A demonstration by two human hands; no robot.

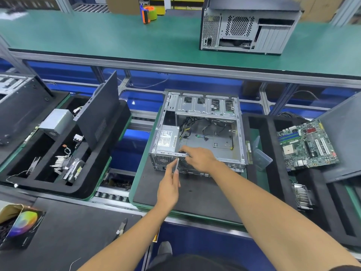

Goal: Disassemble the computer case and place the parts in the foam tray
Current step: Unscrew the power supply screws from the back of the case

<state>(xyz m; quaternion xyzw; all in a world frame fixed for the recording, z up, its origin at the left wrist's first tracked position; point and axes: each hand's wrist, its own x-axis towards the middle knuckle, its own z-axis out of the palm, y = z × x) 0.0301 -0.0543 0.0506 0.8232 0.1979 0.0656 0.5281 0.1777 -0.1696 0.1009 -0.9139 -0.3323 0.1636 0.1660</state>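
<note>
At the far left, a black foam tray [58,184] sits on the conveyor, its compartments holding a grey power supply [55,122], loose cables and a finned heatsink [60,163]. A dark side panel [99,112] leans upright against the tray's right wall. On the near bench, pliers [121,227] lie close to the front edge, beside a box with a rainbow fan print [24,224].

A gap of blue conveyor separates that tray from the green-edged pallet [140,173] in the middle. The computer case [203,114] lies on its side on the pallet's black mat, open side up, set toward the far half so bare mat shows between it and the near edge. Its own power supply [167,138] is still seated in the near-left corner, with cables loose across the floor of the case.

The left hand [169,189] pinches a slim screwdriver [177,164], tip up against the case's near rim. The right hand [197,158] reaches over that same rim just beside the tip, fingers curled on a small dark part at the edge; what it is cannot be told.

To the right, a second foam tray [273,153] touches the pallet, carrying a green motherboard [307,144] tilted on its wall. On the far green bench, another computer case [248,30] stands upright, well apart.
</note>
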